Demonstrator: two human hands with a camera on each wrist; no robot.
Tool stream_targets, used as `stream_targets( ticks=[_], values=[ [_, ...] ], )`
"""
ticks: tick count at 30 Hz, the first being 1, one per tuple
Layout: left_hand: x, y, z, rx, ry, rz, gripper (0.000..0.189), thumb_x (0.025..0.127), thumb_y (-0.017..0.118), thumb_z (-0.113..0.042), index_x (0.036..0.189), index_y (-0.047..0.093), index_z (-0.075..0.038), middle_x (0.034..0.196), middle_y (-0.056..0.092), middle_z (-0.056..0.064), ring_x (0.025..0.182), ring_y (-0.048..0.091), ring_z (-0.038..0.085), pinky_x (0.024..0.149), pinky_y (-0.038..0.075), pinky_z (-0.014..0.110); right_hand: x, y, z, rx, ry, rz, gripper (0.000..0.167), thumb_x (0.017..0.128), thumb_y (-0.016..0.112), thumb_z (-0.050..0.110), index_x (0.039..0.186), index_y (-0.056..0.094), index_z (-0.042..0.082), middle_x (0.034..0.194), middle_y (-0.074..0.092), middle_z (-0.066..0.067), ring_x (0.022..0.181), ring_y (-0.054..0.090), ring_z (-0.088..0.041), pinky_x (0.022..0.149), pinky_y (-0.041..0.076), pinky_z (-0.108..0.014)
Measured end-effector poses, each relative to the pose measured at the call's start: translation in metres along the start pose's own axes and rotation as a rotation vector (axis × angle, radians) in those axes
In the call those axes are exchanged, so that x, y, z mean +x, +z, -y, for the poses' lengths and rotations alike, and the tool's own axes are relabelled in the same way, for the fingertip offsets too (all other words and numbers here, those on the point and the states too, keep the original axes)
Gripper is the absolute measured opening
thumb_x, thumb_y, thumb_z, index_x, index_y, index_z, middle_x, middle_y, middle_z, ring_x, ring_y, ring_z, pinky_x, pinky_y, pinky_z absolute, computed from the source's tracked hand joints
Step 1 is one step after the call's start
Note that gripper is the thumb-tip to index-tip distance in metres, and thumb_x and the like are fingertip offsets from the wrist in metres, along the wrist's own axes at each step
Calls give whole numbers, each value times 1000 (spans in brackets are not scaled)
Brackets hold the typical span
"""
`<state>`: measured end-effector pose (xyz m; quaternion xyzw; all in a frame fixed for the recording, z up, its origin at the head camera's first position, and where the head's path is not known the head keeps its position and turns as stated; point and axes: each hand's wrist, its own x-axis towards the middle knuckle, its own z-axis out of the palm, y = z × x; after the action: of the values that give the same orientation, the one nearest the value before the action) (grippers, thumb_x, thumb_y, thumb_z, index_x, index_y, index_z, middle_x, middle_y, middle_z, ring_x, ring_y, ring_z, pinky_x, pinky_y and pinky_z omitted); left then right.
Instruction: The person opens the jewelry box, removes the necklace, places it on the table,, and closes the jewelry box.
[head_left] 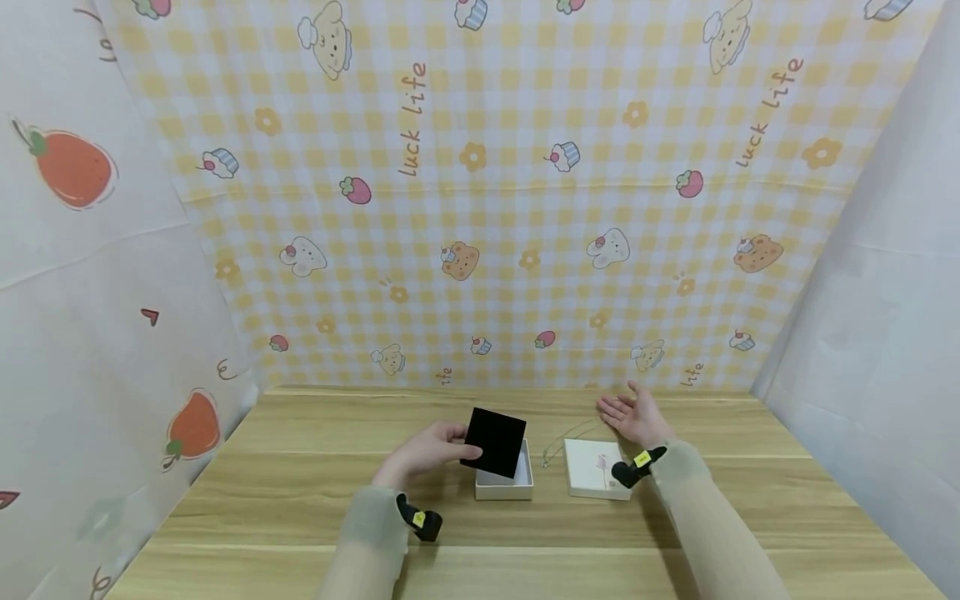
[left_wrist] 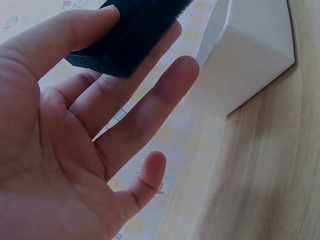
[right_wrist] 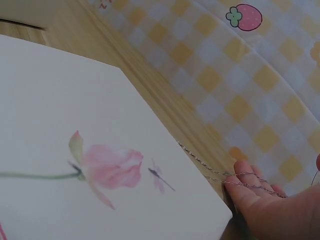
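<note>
Seen from above, the black square foam pad [head_left: 495, 442] held in the left hand [head_left: 431, 452] blocks much of the opening of the white cardboard box [head_left: 504, 493]. A fine metal chain [head_left: 544, 463], running back to the right hand [head_left: 636, 417], obstructs the gap beside the white flower-printed lid [head_left: 588, 468]. Bare pale wood table [head_left: 555, 542] leaves passage between the forearms, in front of box and lid

We're getting pretty even, bright light in the head view, with soft shadows on the desk [head_left: 480, 571] and the black pad [head_left: 495, 442] losing all detail. Right wrist looks dimmer, greyer, and our flower-print lid [right_wrist: 110, 155] is slightly soft.
</note>
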<state>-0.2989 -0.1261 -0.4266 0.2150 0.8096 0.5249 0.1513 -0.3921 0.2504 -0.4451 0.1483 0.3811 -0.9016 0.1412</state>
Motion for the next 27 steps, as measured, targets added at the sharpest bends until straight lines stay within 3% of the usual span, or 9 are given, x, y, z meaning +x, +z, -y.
stream_targets(
  ticks=[14, 27],
  values=[
    [2, 0, 2, -21, 11, 4, 27, 91, 65, -20, 109, 68, -1, 102, 72, 6, 98, 62, 14, 95, 42, 44, 2, -7, 6, -12, 3, -21, 67, 104, 26, 39, 152, -10, 10, 161, 2, -13, 145, 14, -28, 115, 18, -38],
    [3, 0, 4, -29, 20, 9, 26, 91, 64, -20, 108, 68, 0, 102, 72, 6, 99, 62, 13, 100, 40, 49, 2, -10, 10, 5, 0, -19, 65, 104, 26, 38, 153, -7, 10, 161, 1, -11, 146, 13, -26, 116, 16, -35]
  ],
)
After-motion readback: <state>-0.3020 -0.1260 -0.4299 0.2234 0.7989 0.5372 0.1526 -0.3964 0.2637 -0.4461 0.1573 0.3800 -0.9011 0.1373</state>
